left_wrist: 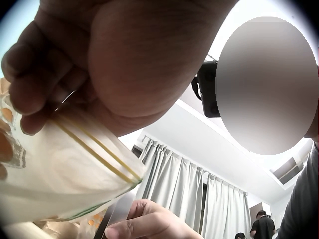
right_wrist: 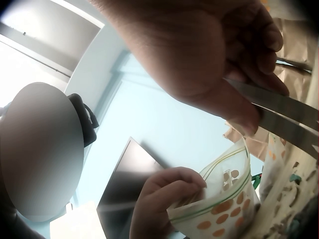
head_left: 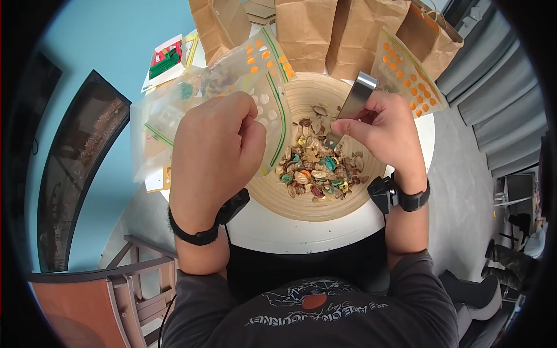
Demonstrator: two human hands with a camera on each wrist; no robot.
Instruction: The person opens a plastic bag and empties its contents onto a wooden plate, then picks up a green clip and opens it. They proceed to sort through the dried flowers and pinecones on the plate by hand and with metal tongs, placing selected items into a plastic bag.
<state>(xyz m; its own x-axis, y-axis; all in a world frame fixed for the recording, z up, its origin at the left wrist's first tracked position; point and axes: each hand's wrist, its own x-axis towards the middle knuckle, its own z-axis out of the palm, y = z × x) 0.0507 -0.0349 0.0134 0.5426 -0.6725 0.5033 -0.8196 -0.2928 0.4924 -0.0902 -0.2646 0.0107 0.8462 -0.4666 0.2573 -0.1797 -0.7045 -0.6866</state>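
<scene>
My left hand (head_left: 214,151) grips the edge of a clear zip bag (head_left: 271,116) with orange dots, just left of the bowl. In the right wrist view the mouth of this zip bag (right_wrist: 227,177) gapes open, with fingers pinching its rim. My right hand (head_left: 390,129) holds metal tongs (head_left: 358,95) between thumb and fingers, tips pointing down at the bowl. The two arms of the tongs (right_wrist: 286,119) stand apart in the right wrist view. Dried potpourri (head_left: 319,171) in tan, teal, orange and dark red lies heaped in a round wooden bowl (head_left: 301,210).
Brown paper bags (head_left: 304,35) stand along the back of the white round table (head_left: 278,235). A second dotted zip bag (head_left: 409,81) is at the right behind the bowl. A small box with green contents (head_left: 167,61) sits at the back left.
</scene>
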